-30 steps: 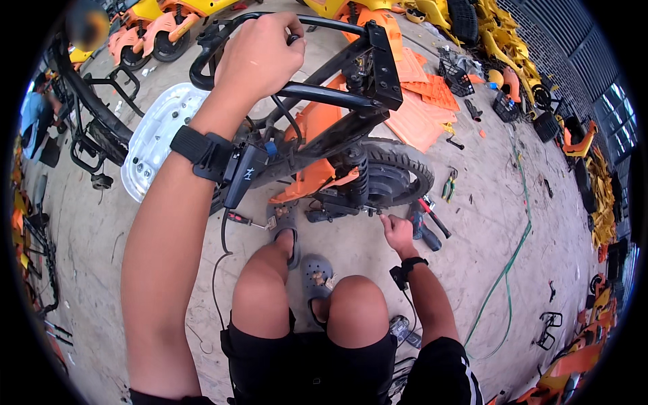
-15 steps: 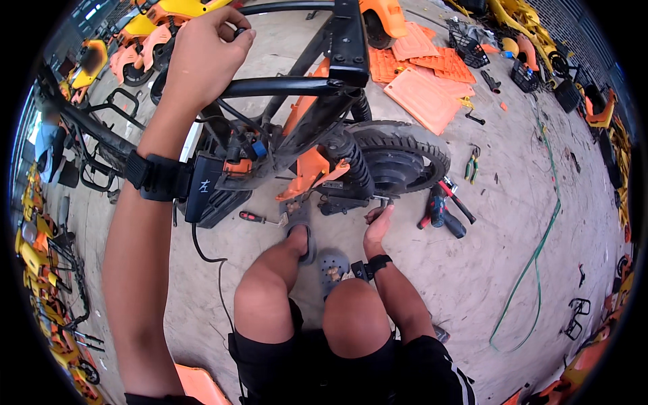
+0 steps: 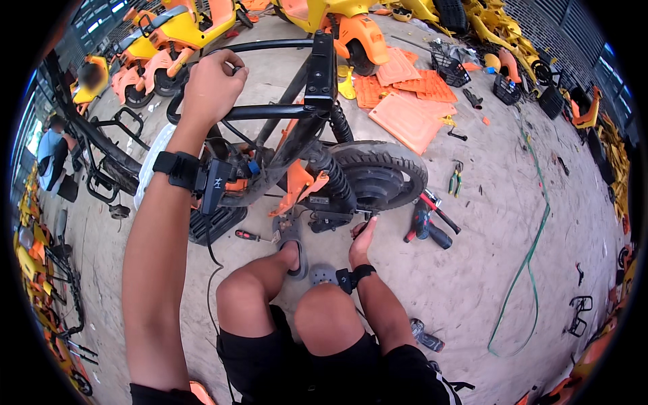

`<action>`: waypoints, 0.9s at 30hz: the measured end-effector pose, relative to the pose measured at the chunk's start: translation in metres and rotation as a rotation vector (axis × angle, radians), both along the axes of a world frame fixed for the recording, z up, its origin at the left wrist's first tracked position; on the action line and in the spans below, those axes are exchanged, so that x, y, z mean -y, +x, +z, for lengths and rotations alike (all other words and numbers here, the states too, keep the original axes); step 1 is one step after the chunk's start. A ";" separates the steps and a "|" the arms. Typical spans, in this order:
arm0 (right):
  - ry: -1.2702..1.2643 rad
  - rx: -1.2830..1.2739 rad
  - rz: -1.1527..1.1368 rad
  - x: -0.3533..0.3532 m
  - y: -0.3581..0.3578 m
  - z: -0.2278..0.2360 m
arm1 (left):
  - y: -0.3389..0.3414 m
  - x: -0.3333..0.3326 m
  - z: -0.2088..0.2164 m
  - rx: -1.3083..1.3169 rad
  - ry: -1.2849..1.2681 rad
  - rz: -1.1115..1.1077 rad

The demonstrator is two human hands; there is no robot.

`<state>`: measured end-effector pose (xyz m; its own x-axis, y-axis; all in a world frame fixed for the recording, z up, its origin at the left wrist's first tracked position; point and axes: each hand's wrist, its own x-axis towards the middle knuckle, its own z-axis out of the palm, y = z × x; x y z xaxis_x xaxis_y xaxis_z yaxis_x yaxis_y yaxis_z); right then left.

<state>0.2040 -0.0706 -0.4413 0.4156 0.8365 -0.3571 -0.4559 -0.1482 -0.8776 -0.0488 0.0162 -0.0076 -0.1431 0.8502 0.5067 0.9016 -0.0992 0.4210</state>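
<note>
My left hand [image 3: 214, 86] is raised over the black tubular frame [image 3: 270, 111] of a stripped scooter. Its fingers are curled together around a small dark thing that I cannot make out. Low beside the rear wheel [image 3: 381, 174], my right hand [image 3: 363, 244] is closed at the hub's axle end. A short metal piece [image 3: 364, 214] shows above its fingertips, but what the fingers grip is mostly hidden. A black coil shock absorber [image 3: 339, 182] and an orange plastic piece [image 3: 297, 187] sit left of the wheel.
On the floor lie a screwdriver [image 3: 248, 235], green-handled pliers [image 3: 456, 178], a cordless drill [image 3: 426, 226] beside a red-handled hammer [image 3: 442, 210], and another power tool [image 3: 426, 335]. A green hose [image 3: 533, 250] runs along the right. Orange panels [image 3: 412, 121] are piled beyond the wheel. Someone [image 3: 54, 155] crouches far left.
The view has tilted up, so the scooter and floor tools appear shifted left and mostly lower. Both hands keep nearly the same places on the scooter.
</note>
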 end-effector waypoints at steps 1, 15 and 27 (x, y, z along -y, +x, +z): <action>0.007 0.041 -0.002 -0.002 0.001 0.000 | 0.002 -0.002 0.001 -0.006 0.010 -0.005; -0.025 0.159 0.101 0.015 0.002 0.013 | -0.001 -0.002 -0.005 -0.010 0.051 -0.032; 0.212 1.553 0.591 0.015 0.126 0.094 | -0.002 -0.002 -0.008 -0.017 0.093 -0.032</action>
<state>0.3296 -0.0858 -0.3473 -0.1262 0.9726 0.1950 0.8764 0.2014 -0.4375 -0.0506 0.0184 -0.0160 -0.1079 0.8034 0.5856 0.9042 -0.1655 0.3937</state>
